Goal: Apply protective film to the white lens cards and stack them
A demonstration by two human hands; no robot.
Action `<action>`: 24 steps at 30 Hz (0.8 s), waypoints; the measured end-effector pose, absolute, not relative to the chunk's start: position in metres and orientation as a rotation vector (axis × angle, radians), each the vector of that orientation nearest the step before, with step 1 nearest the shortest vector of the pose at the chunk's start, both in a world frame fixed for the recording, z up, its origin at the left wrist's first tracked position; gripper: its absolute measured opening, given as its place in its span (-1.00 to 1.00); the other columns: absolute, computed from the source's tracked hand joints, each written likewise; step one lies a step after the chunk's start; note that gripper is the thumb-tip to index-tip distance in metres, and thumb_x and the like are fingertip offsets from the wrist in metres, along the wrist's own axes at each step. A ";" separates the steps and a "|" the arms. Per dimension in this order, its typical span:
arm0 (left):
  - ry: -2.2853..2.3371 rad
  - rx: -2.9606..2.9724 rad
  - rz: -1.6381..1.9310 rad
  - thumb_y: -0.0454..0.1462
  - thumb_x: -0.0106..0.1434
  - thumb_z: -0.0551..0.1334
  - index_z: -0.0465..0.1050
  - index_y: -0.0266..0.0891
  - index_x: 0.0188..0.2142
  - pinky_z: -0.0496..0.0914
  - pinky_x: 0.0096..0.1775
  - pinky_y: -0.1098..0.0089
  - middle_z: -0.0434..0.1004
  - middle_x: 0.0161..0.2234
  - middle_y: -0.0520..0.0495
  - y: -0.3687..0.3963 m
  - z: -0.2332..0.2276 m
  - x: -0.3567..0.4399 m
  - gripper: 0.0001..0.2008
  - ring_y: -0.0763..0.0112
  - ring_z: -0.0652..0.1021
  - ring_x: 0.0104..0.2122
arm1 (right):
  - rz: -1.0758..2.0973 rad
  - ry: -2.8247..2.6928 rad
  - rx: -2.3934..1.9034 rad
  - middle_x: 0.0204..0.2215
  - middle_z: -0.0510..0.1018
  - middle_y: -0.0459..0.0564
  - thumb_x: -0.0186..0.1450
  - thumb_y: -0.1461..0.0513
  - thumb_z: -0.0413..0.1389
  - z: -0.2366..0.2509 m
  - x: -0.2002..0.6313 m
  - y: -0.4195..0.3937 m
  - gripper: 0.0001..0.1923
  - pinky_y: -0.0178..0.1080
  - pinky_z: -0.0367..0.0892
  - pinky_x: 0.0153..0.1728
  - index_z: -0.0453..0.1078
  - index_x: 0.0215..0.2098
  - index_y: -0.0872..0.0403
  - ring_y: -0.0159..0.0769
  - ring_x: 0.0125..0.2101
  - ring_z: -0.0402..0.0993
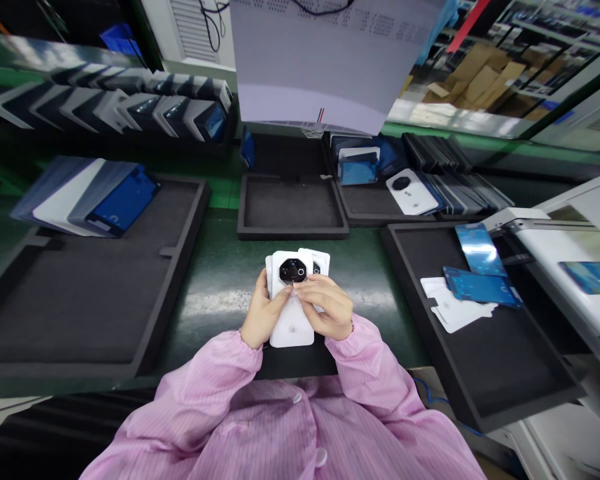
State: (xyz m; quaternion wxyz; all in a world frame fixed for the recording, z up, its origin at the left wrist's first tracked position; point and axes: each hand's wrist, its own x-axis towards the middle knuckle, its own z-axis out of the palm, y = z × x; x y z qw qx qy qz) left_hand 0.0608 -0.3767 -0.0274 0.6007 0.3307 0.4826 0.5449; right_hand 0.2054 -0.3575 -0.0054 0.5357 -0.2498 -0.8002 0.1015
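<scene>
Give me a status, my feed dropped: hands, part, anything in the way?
Left hand and right hand both gripping a stack of white phone back covers. Held over the green bench. Nothing in the way.

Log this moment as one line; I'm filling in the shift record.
left hand: holds white phone back covers | right hand: fingers on top cover below camera ring | place: above green bench | nearby: small black tray

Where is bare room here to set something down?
The small middle tray is bare inside. The big left tray is open below its stacked panels. The right tray is free toward its near end. The far-right tray is crowded. Both hands hold white covers.
</scene>
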 end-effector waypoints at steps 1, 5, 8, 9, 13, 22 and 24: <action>1.114 0.763 1.263 -0.18 0.13 0.32 0.23 -0.19 0.08 0.36 0.03 0.24 0.48 0.01 -0.16 -0.377 -0.027 0.061 -0.46 0.20 0.51 -0.01 | 0.234 -1.908 -0.595 -0.32 0.67 -0.04 0.18 0.45 0.12 -0.005 0.205 -0.358 -0.67 -0.06 0.53 -0.12 0.46 -0.17 -0.03 -0.23 -0.30 0.64; 1.107 0.750 1.247 -0.18 0.13 0.33 0.21 -0.18 0.10 0.36 0.04 0.20 0.45 0.05 -0.19 -0.377 -0.026 0.061 -0.43 0.17 0.50 0.03 | 0.203 -1.926 -0.592 -0.33 0.67 0.01 0.15 0.47 0.13 -0.005 0.206 -0.358 -0.66 -0.05 0.51 -0.09 0.45 -0.17 0.02 -0.22 -0.28 0.64; 1.121 0.737 1.247 -0.18 0.12 0.33 0.17 -0.18 0.13 0.36 0.05 0.19 0.43 0.07 -0.21 -0.378 -0.027 0.061 -0.38 0.16 0.48 0.05 | 0.175 -1.943 -0.596 -0.35 0.66 0.02 0.13 0.49 0.13 -0.007 0.207 -0.358 -0.66 -0.06 0.50 -0.09 0.44 -0.18 0.04 -0.20 -0.24 0.63; 1.123 0.733 1.248 -0.18 0.12 0.33 0.17 -0.18 0.14 0.36 0.05 0.19 0.42 0.07 -0.21 -0.378 -0.027 0.061 -0.38 0.16 0.48 0.05 | 0.164 -1.941 -0.602 -0.35 0.66 0.02 0.13 0.49 0.13 -0.008 0.207 -0.358 -0.66 -0.06 0.50 -0.09 0.44 -0.19 0.05 -0.19 -0.23 0.63; 1.111 0.731 1.248 -0.20 0.12 0.33 0.17 -0.19 0.13 0.37 0.04 0.21 0.43 0.06 -0.21 -0.378 -0.027 0.061 -0.39 0.17 0.49 0.03 | 0.109 -1.926 -0.660 -0.34 0.66 0.02 0.14 0.49 0.12 -0.010 0.207 -0.357 -0.67 -0.06 0.49 -0.06 0.44 -0.18 0.06 -0.17 -0.18 0.61; 1.090 0.733 1.251 -0.18 0.12 0.33 0.20 -0.19 0.09 0.43 -0.05 0.24 0.47 0.02 -0.18 -0.378 -0.025 0.062 -0.43 0.20 0.53 -0.04 | -0.029 -1.963 -0.770 -0.32 0.67 -0.05 0.18 0.44 0.10 -0.006 0.207 -0.356 -0.72 0.09 0.34 0.07 0.45 -0.22 0.00 -0.09 -0.04 0.54; 1.099 0.739 1.257 -0.19 0.12 0.33 0.18 -0.21 0.10 0.41 -0.01 0.23 0.45 0.04 -0.20 -0.378 -0.026 0.062 -0.42 0.19 0.52 -0.02 | -0.007 -1.983 -0.712 -0.36 0.67 -0.07 0.19 0.44 0.10 -0.005 0.207 -0.356 -0.74 0.05 0.37 0.03 0.45 -0.24 0.00 -0.13 -0.09 0.57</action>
